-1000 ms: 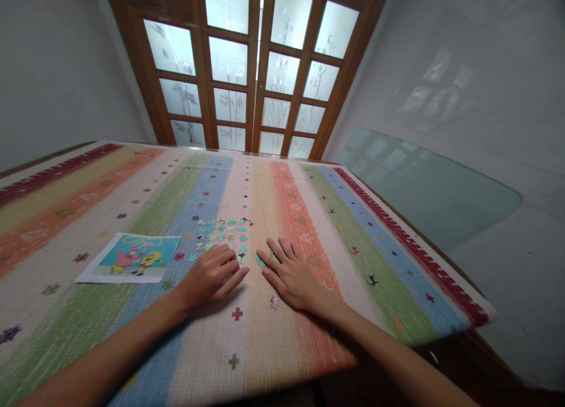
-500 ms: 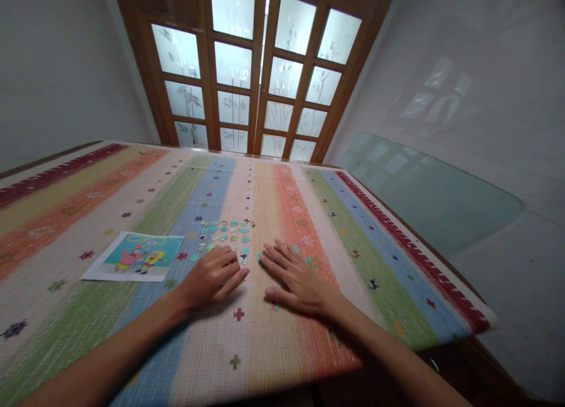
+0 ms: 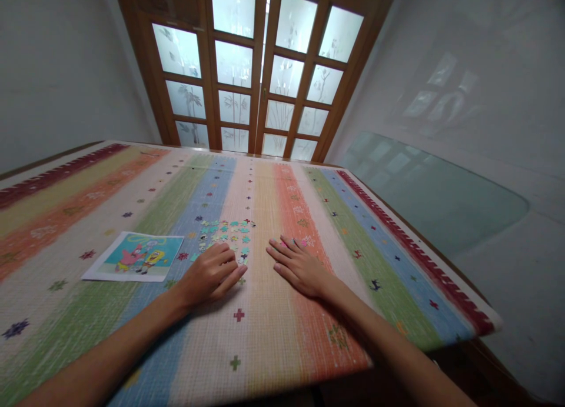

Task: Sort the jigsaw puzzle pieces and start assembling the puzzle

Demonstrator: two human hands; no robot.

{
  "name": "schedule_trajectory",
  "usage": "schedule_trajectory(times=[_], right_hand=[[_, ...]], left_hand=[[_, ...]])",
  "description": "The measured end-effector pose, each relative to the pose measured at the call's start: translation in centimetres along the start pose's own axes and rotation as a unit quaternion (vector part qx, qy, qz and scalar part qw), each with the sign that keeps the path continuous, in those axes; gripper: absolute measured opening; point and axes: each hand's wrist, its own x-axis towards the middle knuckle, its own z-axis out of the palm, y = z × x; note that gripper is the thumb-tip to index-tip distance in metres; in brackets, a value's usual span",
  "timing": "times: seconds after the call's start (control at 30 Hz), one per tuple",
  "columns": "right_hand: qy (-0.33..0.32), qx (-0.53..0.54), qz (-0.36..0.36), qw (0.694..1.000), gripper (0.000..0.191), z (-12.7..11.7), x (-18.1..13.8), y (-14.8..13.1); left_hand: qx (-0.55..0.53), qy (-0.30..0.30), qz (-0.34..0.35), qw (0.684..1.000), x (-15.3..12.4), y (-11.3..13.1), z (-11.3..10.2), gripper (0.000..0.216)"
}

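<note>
My left hand rests on the striped tablecloth, its fingers loosely bent and the thumb held apart. No object shows in it, though its fingertips are partly hidden. Just beyond it lie several loose jigsaw puzzle pieces, mostly teal, roughly in rows. To the right, my right hand lies flat, palm down, with fingers stretched and slightly spread. A few pink and teal puzzle pieces peek out past its fingertips; whatever is under the palm is hidden.
A printed cartoon picture lies left of my left hand. The striped tablecloth covers a large table, whose near edge drops off at the bottom right. Wooden doors with frosted panes stand beyond; walls rise on both sides.
My right hand has slid slightly forward and right, its thumb drawn in. Pieces that showed around it, including a reddish one by the thumb, no longer show there. My left hand has barely moved.
</note>
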Motion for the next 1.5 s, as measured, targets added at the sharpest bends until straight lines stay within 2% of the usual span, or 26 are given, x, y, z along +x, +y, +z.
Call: schedule_trajectory(times=[0.33, 0.47, 0.57, 0.67, 0.8, 0.9, 1.07, 1.17, 1.5], right_hand=[[0.018, 0.012, 0.101, 0.995, 0.052, 0.6, -1.4, 5.7], [0.045, 0.010, 0.136, 0.990, 0.053, 0.4, -1.6, 6.6], [0.087, -0.021, 0.144, 0.986, 0.052, 0.1, -1.2, 5.2], [0.104, -0.051, 0.109, 0.987, 0.052, -0.1, -0.4, 2.5], [0.069, -0.048, 0.075, 0.994, 0.056, 0.3, 0.7, -0.6], [0.049, -0.045, 0.088, 0.994, 0.054, 0.6, 1.2, -1.0], [0.033, -0.072, 0.191, 0.978, 0.054, 0.6, 0.7, 1.7], [0.027, -0.073, 0.227, 0.971, 0.055, 0.6, -0.1, 4.1], [0.057, -0.036, 0.199, 0.978, 0.056, 2.0, -1.8, 9.8]], left_hand=[[-0.012, -0.007, 0.005, 1.000, -0.2, 0.0, 0.2, 0.041], [-0.014, -0.008, 0.007, 1.000, -0.2, 0.0, 0.1, 0.041], [-0.013, -0.011, 0.012, 1.000, -0.2, 0.0, 0.3, 0.040], [-0.010, -0.011, 0.015, 1.000, -0.2, 0.0, 0.5, 0.042], [-0.010, -0.011, 0.016, 1.000, -0.3, -0.1, 0.6, 0.043], [-0.010, -0.015, 0.011, 1.000, -0.4, -0.1, 0.6, 0.043], [-0.013, -0.011, 0.011, 1.000, -0.6, 0.0, 0.6, 0.044], [-0.013, -0.011, 0.009, 1.000, -0.5, 0.1, 0.6, 0.044], [-0.027, -0.015, 0.003, 1.000, -0.6, 0.1, 0.6, 0.044]])
